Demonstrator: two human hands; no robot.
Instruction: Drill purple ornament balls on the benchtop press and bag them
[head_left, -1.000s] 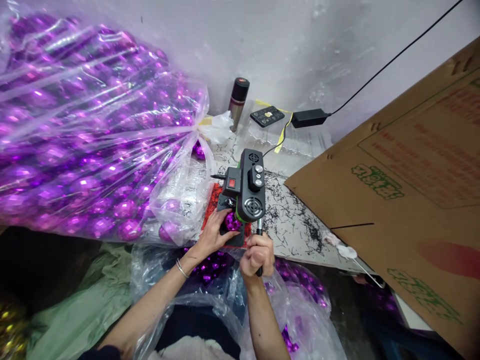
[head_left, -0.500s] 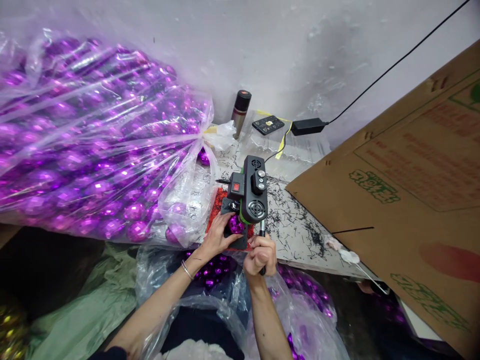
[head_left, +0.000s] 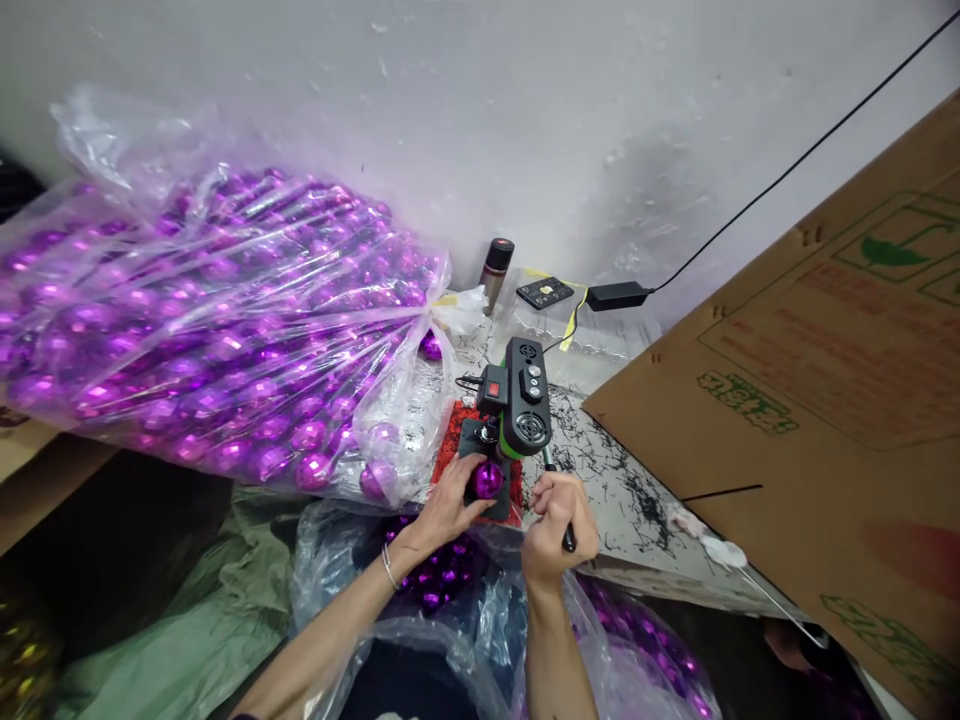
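Note:
A small black bench drill press (head_left: 529, 395) with a red switch stands on a red mat (head_left: 448, 447) on the worktop. My left hand (head_left: 450, 500) has its thumb and fingers around a shiny purple bauble (head_left: 488, 480) on the machine's dark base plate (head_left: 496, 507). The bauble sits in front of the machine's head. My right hand (head_left: 559, 520) is wrapped round the black-gripped lever (head_left: 569, 540) on the machine's right side. Whether a tool tip touches the bauble is hidden under the head.
A large clear bag of purple baubles (head_left: 247, 330) lies left. A cardboard box (head_left: 817, 380) leans in from the right. A bottle (head_left: 498, 272), a phone (head_left: 545, 292) and a power adapter (head_left: 617, 296) stand or lie behind. Black shavings (head_left: 637, 490) litter the worktop.
My left hand and the bauble have come forward, out from beneath the machine's head. My right hand has swung the lever outward to the right. The whole view has shifted slightly.

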